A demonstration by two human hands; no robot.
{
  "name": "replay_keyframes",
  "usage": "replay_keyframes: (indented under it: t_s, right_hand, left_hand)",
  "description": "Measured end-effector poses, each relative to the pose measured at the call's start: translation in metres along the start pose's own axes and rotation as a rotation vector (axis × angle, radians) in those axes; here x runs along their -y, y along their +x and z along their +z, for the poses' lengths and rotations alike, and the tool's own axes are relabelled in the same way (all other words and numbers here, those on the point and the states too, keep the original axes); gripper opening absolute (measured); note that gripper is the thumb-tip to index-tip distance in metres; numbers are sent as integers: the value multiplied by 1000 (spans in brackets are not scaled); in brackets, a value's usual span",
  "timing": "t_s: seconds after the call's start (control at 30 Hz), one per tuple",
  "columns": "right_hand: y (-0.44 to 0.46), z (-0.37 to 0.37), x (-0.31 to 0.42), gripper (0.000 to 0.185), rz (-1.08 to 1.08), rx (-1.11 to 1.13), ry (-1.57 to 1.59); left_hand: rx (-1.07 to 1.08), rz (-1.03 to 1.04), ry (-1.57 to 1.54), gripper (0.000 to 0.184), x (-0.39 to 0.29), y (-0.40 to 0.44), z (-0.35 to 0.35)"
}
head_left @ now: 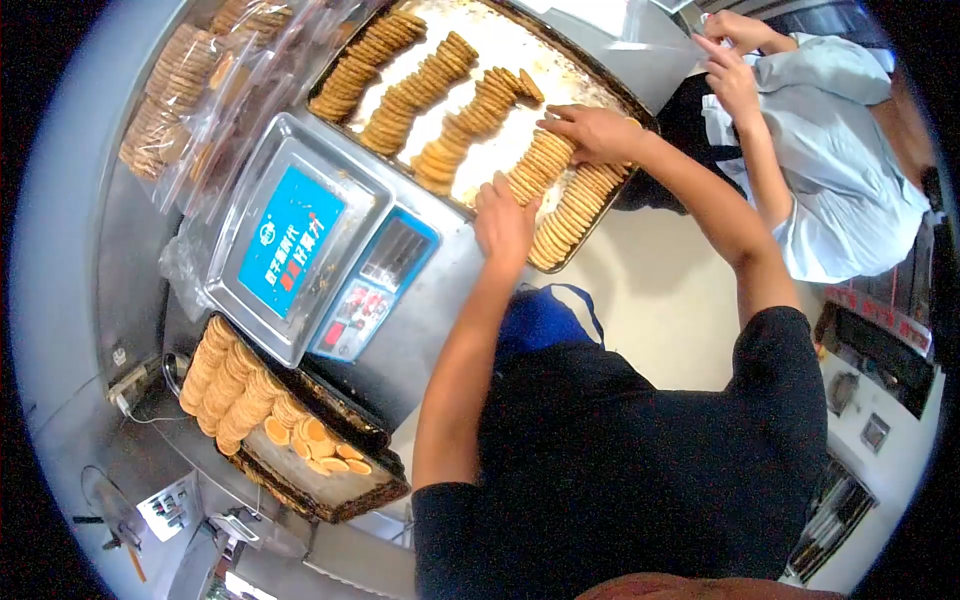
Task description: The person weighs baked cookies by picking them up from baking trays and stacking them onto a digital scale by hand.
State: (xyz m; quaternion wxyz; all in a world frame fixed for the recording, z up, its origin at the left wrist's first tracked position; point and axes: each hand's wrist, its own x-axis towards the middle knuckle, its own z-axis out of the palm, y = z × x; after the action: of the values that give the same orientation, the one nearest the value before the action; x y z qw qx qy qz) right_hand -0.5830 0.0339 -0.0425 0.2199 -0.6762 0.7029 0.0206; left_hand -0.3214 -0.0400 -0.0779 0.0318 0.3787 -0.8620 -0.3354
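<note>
Biscuit rows (417, 92) lie on the tray (484, 25), right of the scale (318, 240).

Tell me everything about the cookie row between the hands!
The cookie row is a line of thin, round, golden-brown cookies that look baked. They stand on edge, packed face to face, on a stained, dark-rimmed tray, between a neighbouring row and the outermost row. The left hand touches one end, the right hand the other.

"时代" on blue label (290, 242) atop scale (338, 255)
</note>
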Motion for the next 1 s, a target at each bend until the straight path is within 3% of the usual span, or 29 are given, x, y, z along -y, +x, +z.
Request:
replay_keyframes:
  t_s: [0.4, 0.73, 0.87, 0.93, 1.0]
  right_hand:
    - [-8, -3, -4, 102, -28, -46, 42]
    - [-16, -4, -3, 111, 81, -55, 38]
    - [-18, -8, -3, 104, 116, -94, 150]
    - [-18, -7, -8, 101, 315, -4, 293]
    - [-18, 12, -29, 95, 246, -96, 248]
  left_hand:
    - [158, -54, 78, 99, 1, -2, -14]
    - [88, 43, -20, 93, 22, -15, -14]
    - [12, 73, -43, 90, 30, -20, -8]
    - [-12, 96, -76, 88, 32, -23, -10]
    - [-12, 94, -76, 87, 32, -24, -11]
